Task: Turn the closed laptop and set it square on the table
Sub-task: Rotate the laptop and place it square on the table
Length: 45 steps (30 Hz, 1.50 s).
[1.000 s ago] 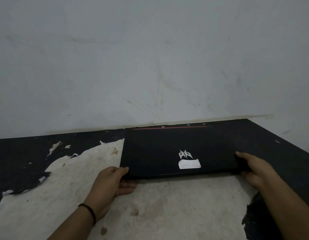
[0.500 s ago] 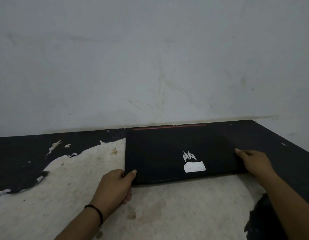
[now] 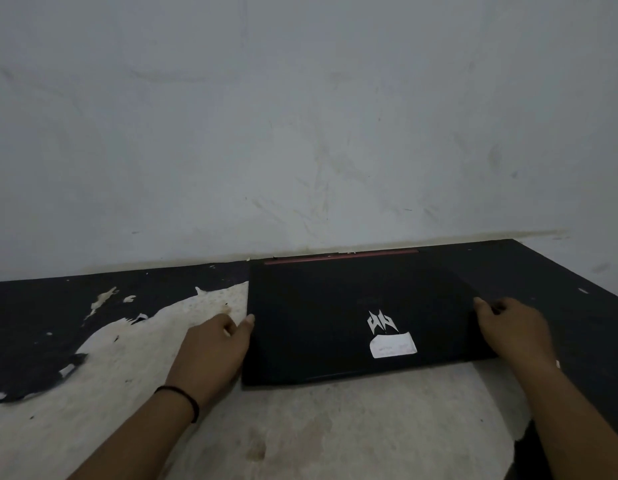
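Observation:
The closed black laptop (image 3: 318,317) lies flat on the table (image 3: 300,441), with its red-trimmed back edge against the wall. A silver logo (image 3: 382,321) and a white sticker (image 3: 392,345) show on its lid. My left hand (image 3: 210,358), a black band on its wrist, presses on the laptop's left side, thumb tip at the edge. My right hand (image 3: 512,330) clasps the right side, fingers curled over the rim. The laptop's near right corner is hidden under that hand.
The tabletop is black with a large worn pale patch (image 3: 127,393) across the middle and front. A scuffed white wall (image 3: 300,133) rises straight behind the laptop. The table's right edge (image 3: 577,275) runs diagonally close to my right hand.
The laptop's front edge has come down flat on the table. My hands slid from its front corners up along its two sides.

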Motion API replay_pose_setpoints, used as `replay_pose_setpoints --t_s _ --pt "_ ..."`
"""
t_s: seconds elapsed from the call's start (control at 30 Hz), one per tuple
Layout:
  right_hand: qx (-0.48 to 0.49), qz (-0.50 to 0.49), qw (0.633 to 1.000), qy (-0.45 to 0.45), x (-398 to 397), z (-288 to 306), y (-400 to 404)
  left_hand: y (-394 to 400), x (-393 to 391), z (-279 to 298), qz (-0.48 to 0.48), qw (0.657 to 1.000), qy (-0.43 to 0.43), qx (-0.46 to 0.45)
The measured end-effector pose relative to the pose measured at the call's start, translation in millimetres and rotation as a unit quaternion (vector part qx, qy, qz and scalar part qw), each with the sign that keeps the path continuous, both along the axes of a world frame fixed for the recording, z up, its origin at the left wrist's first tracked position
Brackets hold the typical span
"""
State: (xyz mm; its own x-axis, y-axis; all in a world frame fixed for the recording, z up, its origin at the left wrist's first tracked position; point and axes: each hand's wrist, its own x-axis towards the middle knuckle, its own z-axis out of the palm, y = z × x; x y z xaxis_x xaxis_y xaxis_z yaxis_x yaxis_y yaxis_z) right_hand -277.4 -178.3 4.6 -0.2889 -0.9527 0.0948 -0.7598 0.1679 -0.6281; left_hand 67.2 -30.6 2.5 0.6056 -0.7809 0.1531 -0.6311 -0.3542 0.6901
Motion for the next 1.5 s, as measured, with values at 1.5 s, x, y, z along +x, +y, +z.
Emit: replay_pose_setpoints --t_s 1.5 --pt "0.102 0.123 0.986 -0.052 -7.6 24.5 43.4 26.7 -6.7 11.3 -0.012 0.934 0.354 -0.05"
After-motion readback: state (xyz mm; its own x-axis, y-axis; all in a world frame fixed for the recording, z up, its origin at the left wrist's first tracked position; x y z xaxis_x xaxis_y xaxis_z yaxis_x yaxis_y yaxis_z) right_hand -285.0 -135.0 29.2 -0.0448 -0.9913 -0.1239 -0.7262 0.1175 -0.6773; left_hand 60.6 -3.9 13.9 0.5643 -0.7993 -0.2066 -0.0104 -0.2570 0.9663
